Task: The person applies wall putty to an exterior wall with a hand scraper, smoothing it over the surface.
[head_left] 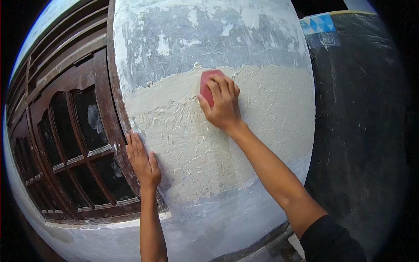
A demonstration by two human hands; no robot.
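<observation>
A band of cream putty (174, 161) with a rough, ridged surface crosses the wall between bare grey-white areas. My right hand (220, 102) grips a flat pink pad or scraper (206, 81) against the upper part of this band. My left hand (144, 159) lies with fingers stretched out against the wall's left edge, beside the dark wooden window frame (118, 109). A small pale grey shape at its fingertips is too unclear to name.
A brown wooden window (67, 131) with dark panes and a slatted top fills the left side. The grey lower wall (227, 222) ends in a dark ledge. A large black panel (353, 131) with a blue-patterned sticker stands at the right.
</observation>
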